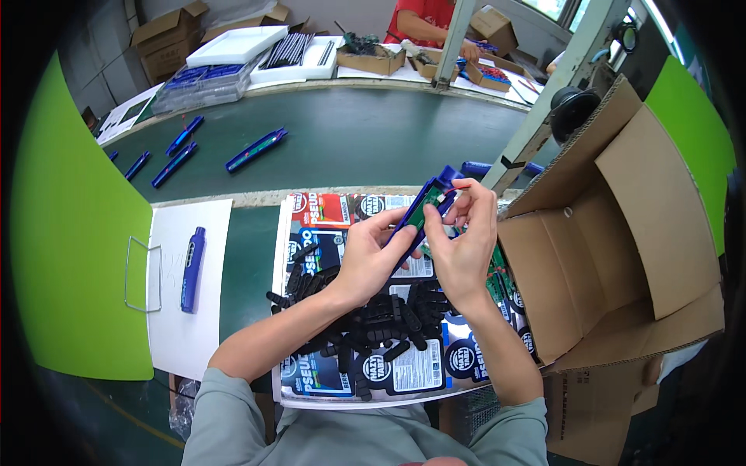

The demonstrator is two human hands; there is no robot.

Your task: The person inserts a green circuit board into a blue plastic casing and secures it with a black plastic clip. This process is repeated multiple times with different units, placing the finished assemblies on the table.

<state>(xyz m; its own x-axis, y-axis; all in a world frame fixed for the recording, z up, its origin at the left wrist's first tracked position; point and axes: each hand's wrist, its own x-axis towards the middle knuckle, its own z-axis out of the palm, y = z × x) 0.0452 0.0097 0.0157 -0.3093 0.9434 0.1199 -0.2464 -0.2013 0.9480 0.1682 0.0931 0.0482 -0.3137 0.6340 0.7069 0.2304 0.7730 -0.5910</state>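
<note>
My left hand [367,258] is closed around the lower part of a long blue plastic housing [446,177], its thumb resting along the part. A narrow green circuit board [420,215] lies inside the open housing, tilted up and to the right. My right hand [464,252] pinches at the upper end, thumb against the board and fingers curled by a red wire [460,189]. Beneath my hands, a loose heap of small black plastic pieces [381,320] covers part of a printed sheet [322,373]. My fingers hide the middle of the housing.
An open cardboard box [559,268] stands close on the right, beside several green circuit boards [497,276]. On the left, a blue housing [193,272] lies on white board. More blue housings [256,150] rest on the green conveyor belt [342,124]. Beyond it, a person in red [420,23] works.
</note>
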